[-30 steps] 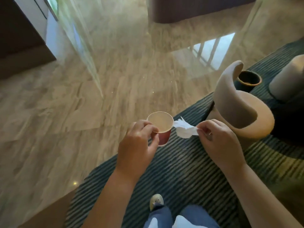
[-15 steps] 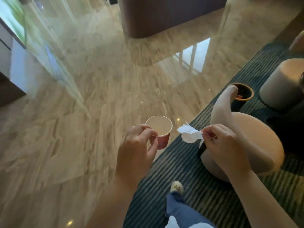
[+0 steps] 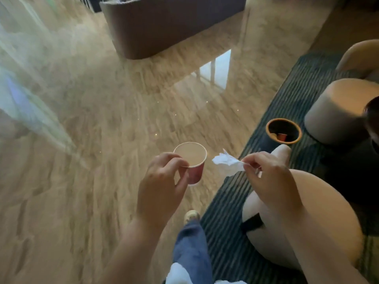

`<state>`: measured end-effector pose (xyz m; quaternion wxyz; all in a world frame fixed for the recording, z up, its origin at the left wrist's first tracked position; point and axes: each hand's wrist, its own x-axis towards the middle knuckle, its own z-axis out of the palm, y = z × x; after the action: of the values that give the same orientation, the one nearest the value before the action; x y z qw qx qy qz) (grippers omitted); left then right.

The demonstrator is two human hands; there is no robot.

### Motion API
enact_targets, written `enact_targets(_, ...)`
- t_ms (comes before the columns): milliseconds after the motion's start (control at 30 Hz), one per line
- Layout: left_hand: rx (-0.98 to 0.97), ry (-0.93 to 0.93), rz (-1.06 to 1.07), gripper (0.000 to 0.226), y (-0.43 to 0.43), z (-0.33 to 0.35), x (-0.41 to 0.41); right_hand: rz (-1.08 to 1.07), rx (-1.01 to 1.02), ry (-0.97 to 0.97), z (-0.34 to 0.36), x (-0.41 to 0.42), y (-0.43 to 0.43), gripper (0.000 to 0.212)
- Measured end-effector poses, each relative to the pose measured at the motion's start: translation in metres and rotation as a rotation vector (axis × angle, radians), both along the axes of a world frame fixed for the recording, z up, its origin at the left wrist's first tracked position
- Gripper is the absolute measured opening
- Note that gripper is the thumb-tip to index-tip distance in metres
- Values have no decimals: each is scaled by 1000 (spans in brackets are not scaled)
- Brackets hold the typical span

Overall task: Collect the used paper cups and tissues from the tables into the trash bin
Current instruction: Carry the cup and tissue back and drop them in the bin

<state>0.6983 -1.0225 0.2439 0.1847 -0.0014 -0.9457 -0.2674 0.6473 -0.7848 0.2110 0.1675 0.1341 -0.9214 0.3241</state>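
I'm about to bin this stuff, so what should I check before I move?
1. Left hand grips cup: ok.
2. Right hand pinches tissue: ok.
3. Bin open on top: ok.
4. Hands above bin: not ok, it stands ahead to the right.
5. Cup empty: cannot tell.
6. Way to bin free: not ok, a seat rises between right hand and bin.

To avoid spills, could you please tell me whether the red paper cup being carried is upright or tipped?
Upright: the paper cup has its rim facing up, red wall below, held by the left hand.
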Motion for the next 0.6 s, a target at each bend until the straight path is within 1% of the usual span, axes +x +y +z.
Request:
enact_targets(167,31,20,-192,30,-10,-10,-143,-158,56,-27,-5,-104,6,8)
enact_targets(267,42,36,-263,27,-2,-6,-227,-244,9,-44,1,-154,11,7)
enact_targets(400,1,19,-445,20,31,-6,-326,-427,-104,-105,-3,-201,27,13)
enact_targets(600,-46,-31,-641,20,106,-22,-444,-661,-169,-189,-24,-278,82,10)
